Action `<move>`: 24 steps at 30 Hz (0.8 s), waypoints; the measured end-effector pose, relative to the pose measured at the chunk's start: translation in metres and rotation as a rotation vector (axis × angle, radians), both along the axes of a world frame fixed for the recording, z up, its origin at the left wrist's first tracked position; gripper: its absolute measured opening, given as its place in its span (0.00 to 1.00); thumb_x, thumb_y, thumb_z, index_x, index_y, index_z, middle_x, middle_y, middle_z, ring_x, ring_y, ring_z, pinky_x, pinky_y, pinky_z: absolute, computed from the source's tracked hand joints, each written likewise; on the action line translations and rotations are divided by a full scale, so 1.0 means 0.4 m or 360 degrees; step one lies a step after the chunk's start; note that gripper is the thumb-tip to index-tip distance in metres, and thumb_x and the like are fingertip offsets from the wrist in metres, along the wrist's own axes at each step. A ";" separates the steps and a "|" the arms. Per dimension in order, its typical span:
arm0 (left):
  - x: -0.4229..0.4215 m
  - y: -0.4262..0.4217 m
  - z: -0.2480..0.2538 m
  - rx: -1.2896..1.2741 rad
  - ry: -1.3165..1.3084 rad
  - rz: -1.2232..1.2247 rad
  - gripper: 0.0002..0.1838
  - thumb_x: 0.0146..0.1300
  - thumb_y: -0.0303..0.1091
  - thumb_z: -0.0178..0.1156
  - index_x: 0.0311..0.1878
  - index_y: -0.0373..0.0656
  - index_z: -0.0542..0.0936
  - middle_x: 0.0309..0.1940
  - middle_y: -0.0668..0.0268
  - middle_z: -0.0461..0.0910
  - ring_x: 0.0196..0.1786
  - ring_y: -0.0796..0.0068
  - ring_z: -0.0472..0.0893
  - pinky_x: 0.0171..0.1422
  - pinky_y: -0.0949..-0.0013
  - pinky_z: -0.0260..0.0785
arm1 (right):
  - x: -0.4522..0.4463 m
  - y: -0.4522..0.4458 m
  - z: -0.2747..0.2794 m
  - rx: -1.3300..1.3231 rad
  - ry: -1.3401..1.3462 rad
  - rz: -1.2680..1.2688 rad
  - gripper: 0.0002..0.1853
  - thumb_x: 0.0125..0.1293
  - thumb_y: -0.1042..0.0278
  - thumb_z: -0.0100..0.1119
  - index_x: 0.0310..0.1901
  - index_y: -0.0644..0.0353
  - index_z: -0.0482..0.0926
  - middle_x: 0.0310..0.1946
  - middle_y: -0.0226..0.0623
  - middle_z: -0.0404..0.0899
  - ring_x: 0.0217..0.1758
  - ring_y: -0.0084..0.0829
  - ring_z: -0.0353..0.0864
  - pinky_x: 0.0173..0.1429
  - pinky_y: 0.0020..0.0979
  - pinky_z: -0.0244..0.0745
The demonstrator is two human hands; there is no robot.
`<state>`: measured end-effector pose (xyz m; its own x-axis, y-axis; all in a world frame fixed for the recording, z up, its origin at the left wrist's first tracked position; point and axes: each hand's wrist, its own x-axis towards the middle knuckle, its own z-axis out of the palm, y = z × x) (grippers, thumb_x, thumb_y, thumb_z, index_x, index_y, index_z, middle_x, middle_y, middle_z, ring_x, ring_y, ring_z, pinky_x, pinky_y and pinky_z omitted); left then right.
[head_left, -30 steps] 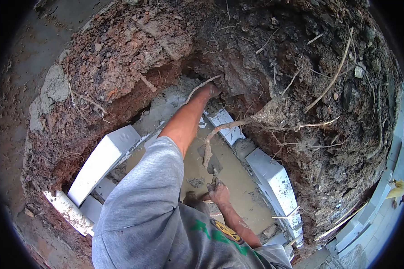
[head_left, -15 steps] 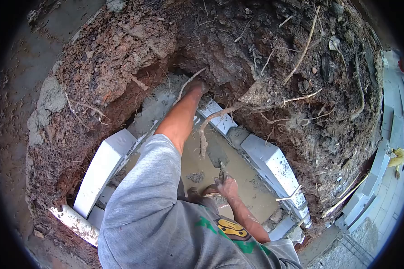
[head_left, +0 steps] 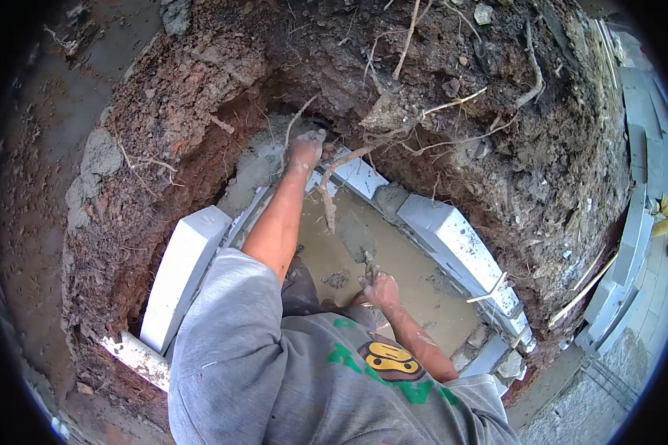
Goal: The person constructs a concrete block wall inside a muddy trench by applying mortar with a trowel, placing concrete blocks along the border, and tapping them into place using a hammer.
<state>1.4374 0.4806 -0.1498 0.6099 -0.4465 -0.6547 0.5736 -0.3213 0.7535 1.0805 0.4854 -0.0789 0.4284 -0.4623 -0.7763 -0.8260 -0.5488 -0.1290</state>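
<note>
My right hand (head_left: 381,289) is wrapped round the handle of a trowel (head_left: 356,239); its grey, mortar-smeared blade points up and left over muddy water (head_left: 416,304). My left hand (head_left: 306,148) reaches to the far corner of the pit, its fingers curled and coated with grey mud. Whatever they may hold is hidden. Beside that hand lies wet mortar (head_left: 256,174), and a white block (head_left: 358,176) sits just to its right. More white blocks line the sides, one at the left (head_left: 182,274) and one at the right (head_left: 453,241).
A steep soil bank (head_left: 490,170) surrounds the pit. A thick root (head_left: 328,204) hangs over the water near my left hand, and thinner roots stick out above. A white pipe (head_left: 137,360) lies at the lower left. Paving blocks (head_left: 638,230) edge the far right.
My left hand has come partly out of the dark far corner, so its muddy fingers now show. The trowel stays in my right hand, its blade slightly lower. The view has shifted a little.
</note>
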 end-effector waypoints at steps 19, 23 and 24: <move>-0.207 0.161 0.297 -0.0213 0.0018 0.0064 0.15 0.69 0.42 0.50 0.48 0.40 0.73 0.38 0.60 0.80 0.37 0.68 0.81 0.41 0.65 0.75 | -0.244 0.015 0.017 -0.0132 -0.0205 -0.0456 0.29 0.56 0.47 0.57 0.50 0.64 0.75 0.46 0.52 0.79 0.52 0.48 0.77 0.56 0.42 0.72; -0.222 0.169 0.316 -0.0191 0.0190 0.0114 0.18 0.70 0.48 0.46 0.50 0.45 0.74 0.41 0.64 0.80 0.41 0.69 0.81 0.43 0.62 0.73 | -0.341 0.042 0.032 -0.0103 -0.0157 -0.0595 0.30 0.56 0.44 0.55 0.50 0.65 0.75 0.47 0.50 0.79 0.54 0.46 0.77 0.56 0.41 0.73; -0.221 0.169 0.313 -0.0216 0.0249 0.0111 0.18 0.70 0.49 0.45 0.50 0.46 0.74 0.41 0.64 0.80 0.41 0.69 0.81 0.43 0.61 0.73 | -0.368 0.046 0.035 -0.0106 -0.0161 -0.0625 0.30 0.56 0.44 0.56 0.50 0.65 0.75 0.47 0.50 0.79 0.53 0.46 0.77 0.56 0.41 0.73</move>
<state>1.3489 0.5481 -0.0245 0.5381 -0.4976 -0.6803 0.7041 -0.1783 0.6874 0.9334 0.5038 -0.0650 0.2822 -0.6539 -0.7020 -0.9592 -0.2042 -0.1954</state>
